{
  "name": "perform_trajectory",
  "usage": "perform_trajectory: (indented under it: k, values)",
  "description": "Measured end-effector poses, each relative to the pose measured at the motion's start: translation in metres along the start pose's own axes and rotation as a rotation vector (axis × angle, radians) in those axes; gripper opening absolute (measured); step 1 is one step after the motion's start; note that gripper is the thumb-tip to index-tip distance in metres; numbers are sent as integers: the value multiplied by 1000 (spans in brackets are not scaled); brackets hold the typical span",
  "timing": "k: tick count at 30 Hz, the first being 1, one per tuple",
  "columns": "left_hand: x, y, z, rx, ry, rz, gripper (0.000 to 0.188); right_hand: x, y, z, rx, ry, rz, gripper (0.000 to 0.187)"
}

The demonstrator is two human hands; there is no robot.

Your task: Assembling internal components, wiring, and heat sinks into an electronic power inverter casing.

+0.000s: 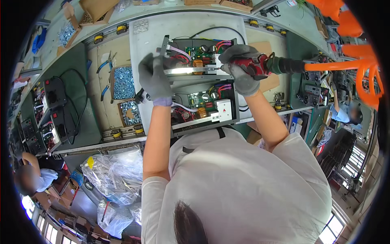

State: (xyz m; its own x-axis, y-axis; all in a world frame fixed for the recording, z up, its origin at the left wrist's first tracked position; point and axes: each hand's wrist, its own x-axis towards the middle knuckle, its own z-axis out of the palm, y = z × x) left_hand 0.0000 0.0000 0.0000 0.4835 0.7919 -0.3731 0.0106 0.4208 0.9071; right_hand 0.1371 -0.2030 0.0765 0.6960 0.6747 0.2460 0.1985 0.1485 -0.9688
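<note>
Two open black chassis lie one behind the other on a white board point(142, 42). Each holds a green circuit board, copper coils, wires and a silver metal bar. My gloved right hand point(245, 81) is wrapped round a red power screwdriver point(256, 66), its front end pointing left at the right part of the far chassis point(203, 49). At that chassis's left end, my gloved left hand point(155, 79) has its fingers curled beside the metal bar point(183, 70); what they hold is hidden. The near chassis point(187, 128) lies just below both hands, with a white bracket point(223, 110) at its right.
An orange coiled hose point(333, 66) runs right from the screwdriver. Left of the board are a box of screws point(123, 83), a smaller box of hardware point(130, 112) and pliers point(105, 65). Black-cased units point(55, 91) stand farther left. Co-workers sit at both far sides.
</note>
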Motion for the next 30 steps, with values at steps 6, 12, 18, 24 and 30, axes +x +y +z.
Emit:
perform_trajectory:
  k: [6,12,18,24,30]
  values:
    - [35,27,37,1147,202,311,71,3,-17,17,221,137,55,19]
    - [54,37,74,1568,80,150,58,5,-15,20,147,254,10,27]
    - [65,24,76,1624,63,243,48,3,-10,13,80,226,16,30]
    - [70,26,77,1636,41,236,53,9,-23,18,67,273,63,25]
    - [12,58,61,1146,-139,778,73,14,-65,15,488,285,-144,32]
